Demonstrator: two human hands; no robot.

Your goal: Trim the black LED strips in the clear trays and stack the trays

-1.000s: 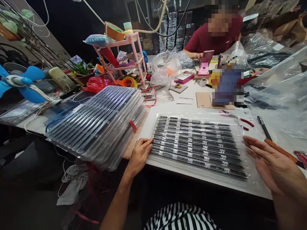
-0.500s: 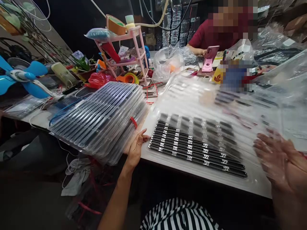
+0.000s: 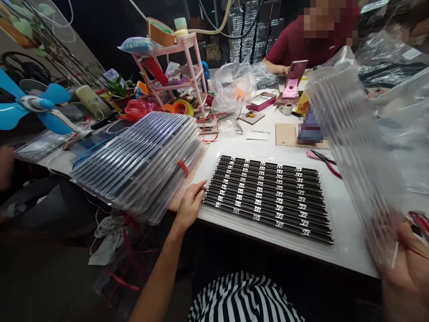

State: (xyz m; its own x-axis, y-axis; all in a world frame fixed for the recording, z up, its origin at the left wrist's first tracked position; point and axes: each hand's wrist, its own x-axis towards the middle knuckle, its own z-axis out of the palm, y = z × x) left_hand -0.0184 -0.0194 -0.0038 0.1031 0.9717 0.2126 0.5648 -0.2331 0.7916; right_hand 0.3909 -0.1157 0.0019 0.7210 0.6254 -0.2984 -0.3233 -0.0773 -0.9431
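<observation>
A clear plastic tray (image 3: 211, 154) lies on the white table in front of me. Rows of slim black strips (image 3: 268, 194) with silvery patches fill it. At its left edge my left hand (image 3: 190, 205) pinches the rim near the strips' ends. On the far right, a ribbed clear plastic sheet (image 3: 358, 116) stands raised and steeply tilted, blurred by motion. My right hand (image 3: 409, 255) grips its lower end, with the fingers partly seen through the plastic. To the left rests a tall stack of filled clear trays (image 3: 137, 161), a red tie around some of them.
Pliers (image 3: 326, 163) and a tan board (image 3: 284, 134) lie beyond the tray. Farther back are a pink rack (image 3: 191, 62) and a phone on a pink stand (image 3: 290, 89). A blue fan (image 3: 36, 105) is at left. A person in a dark red shirt (image 3: 288, 42) sits opposite.
The ribbed plastic sheet has lifted off the black strips and swung up to the right in my right hand, uncovering all the rows. My left hand stays at the tray's left edge.
</observation>
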